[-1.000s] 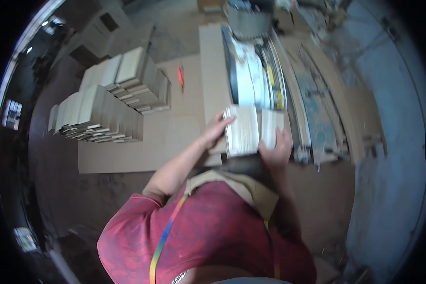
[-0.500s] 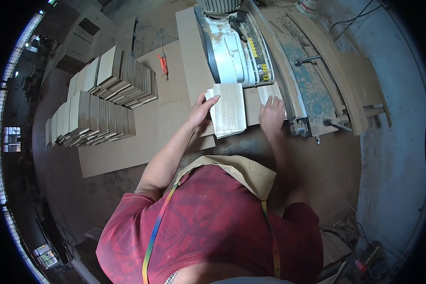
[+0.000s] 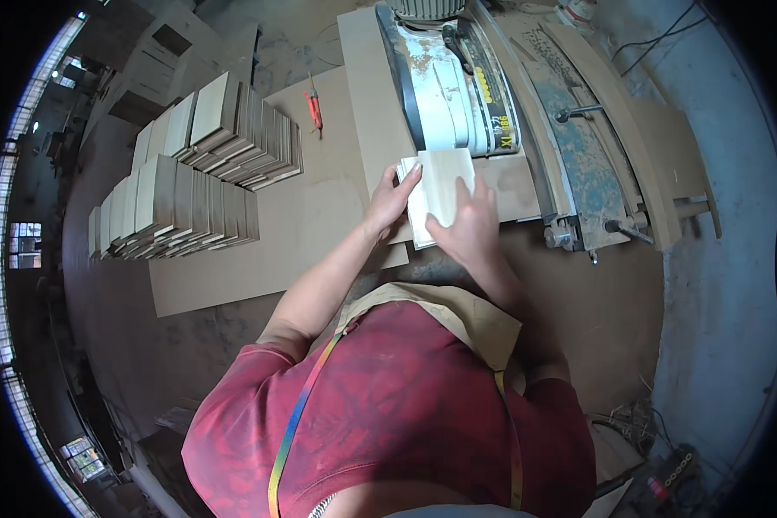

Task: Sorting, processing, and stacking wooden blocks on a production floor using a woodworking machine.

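My left hand (image 3: 393, 200) grips the small stack of thin, pale, rectangular wooden boards (image 3: 438, 183) by its left edge, thumb on top. My right hand (image 3: 470, 226) is blurred over the right side, fingers partly spread; I can't tell whether they pinch it. The stack sits at the near end of the white, scuffed metal machine housing (image 3: 440, 91), right of the tall rows of pale boards (image 3: 168, 186). I'd judge it light, stiff and dry, liable to slide apart, so best held by both long edges. Its faces look smooth and plain, the left edges slightly fanned.
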Available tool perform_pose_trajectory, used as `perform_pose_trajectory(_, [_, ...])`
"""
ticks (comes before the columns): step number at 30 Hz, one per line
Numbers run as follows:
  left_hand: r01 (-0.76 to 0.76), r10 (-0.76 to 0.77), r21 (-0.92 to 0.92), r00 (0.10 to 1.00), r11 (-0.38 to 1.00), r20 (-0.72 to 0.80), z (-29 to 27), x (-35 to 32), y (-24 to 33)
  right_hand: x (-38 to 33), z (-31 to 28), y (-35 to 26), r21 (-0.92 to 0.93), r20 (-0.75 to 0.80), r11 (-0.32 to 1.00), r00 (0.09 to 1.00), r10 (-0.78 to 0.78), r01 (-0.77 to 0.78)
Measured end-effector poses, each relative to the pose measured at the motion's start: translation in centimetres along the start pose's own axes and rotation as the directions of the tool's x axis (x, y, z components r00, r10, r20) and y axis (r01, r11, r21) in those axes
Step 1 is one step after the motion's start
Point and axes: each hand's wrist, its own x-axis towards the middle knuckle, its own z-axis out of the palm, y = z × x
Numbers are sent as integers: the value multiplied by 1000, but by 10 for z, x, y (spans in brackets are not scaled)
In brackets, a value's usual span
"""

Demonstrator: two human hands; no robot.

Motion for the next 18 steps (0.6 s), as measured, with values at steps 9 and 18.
perform_pose_trajectory(9, [7,-7,2,1000,1000,-15,-5,9,-10,-13,5,8,238,-112,970,994,-15,42])
perform_pose_trajectory(18, [50,-41,-73,993,996,110,-18,-2,1,-33,-5,93,110,-101,987,987,127,-116])
